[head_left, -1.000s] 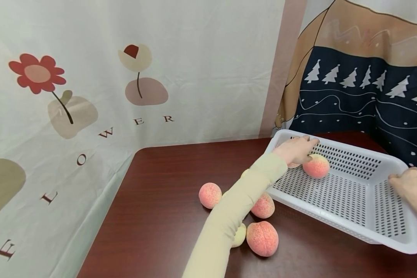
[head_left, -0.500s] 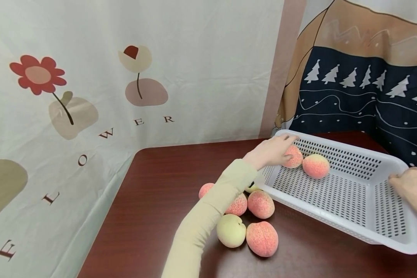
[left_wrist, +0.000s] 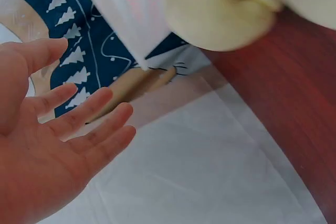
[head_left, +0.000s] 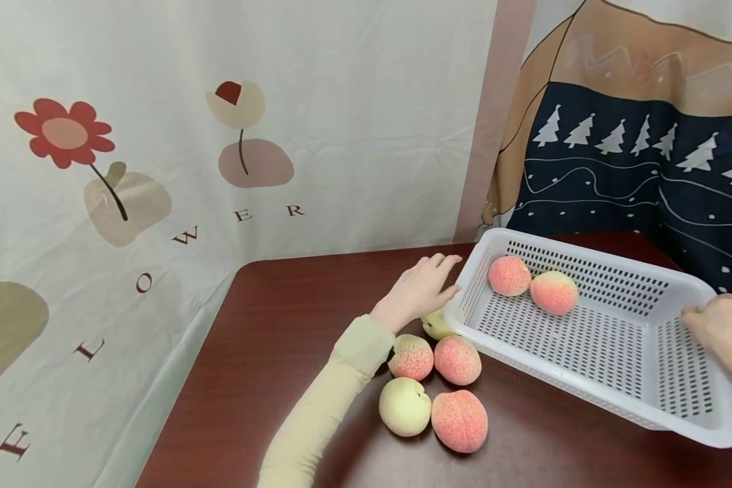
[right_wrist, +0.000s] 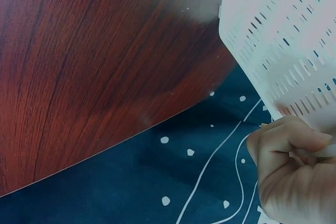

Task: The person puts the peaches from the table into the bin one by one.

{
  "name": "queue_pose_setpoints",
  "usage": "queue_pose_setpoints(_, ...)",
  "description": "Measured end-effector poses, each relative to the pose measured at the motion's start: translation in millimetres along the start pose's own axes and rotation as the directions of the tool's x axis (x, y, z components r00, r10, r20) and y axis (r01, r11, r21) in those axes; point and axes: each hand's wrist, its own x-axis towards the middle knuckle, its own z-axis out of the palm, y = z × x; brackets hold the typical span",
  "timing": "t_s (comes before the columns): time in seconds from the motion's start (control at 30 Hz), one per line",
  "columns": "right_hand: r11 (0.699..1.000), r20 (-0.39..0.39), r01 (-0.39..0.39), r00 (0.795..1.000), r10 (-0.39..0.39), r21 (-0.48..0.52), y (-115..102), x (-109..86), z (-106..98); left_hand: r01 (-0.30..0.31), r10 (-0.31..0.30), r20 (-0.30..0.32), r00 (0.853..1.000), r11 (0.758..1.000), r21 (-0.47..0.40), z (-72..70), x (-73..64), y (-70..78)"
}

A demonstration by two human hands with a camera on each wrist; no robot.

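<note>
My left hand [head_left: 419, 290] is over the table just left of the basket, its fingers spread and nothing in them; the left wrist view shows the bare palm [left_wrist: 58, 156]. My right hand [head_left: 722, 332] grips the right rim of the white slotted plastic basket [head_left: 585, 400], and the right wrist view shows its fingers curled round that rim. Inside the basket, at its far left end, lie two peaches touching or nearly so: a pink one [head_left: 509, 276] and a pink-and-yellow one [head_left: 554, 293]. Below my left hand sit a speckled peach [head_left: 411, 358] and a yellowish fruit [head_left: 436, 325] partly hidden by hand and basket.
On the dark red wooden table [head_left: 280, 352], in front of the basket, are a pink peach [head_left: 457, 360], a pale yellow peach [head_left: 405, 407] and a larger pink peach [head_left: 460, 421]. A white flower-print cloth [head_left: 366, 122] and a navy tree-print cloth [head_left: 604, 169] hang behind.
My left hand has let go of a pink peach in the basket and drawn back left, out over the table. My right hand and the basket stay where they were.
</note>
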Motion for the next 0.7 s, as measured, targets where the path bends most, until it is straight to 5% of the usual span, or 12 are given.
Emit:
queue_pose_setpoints(0.23, 0.999, -0.031, 0.032, 0.999, -0.031, 0.026, 1.9, 0.5, 0.7, 0.027, -0.027, -0.011, 1.000, 1.000, -0.004, 12.5, -38.7, -26.1)
queue_pose_setpoints(0.43, 0.999, -0.032, 0.029, 0.999, -0.028, 0.015, 2.1, 2.2, 0.3, 0.110, -0.110, 0.007, 0.994, 0.993, -0.032, 24.8, -66.9, -47.1)
queue_pose_setpoints(0.7, 0.998, -0.051, 0.041, 0.998, -0.039, 0.045, 2.6, 2.3, 1.1, 0.280, -0.275, 0.074, 0.959, 0.958, -0.056, 41.2, -92.1, -66.0)
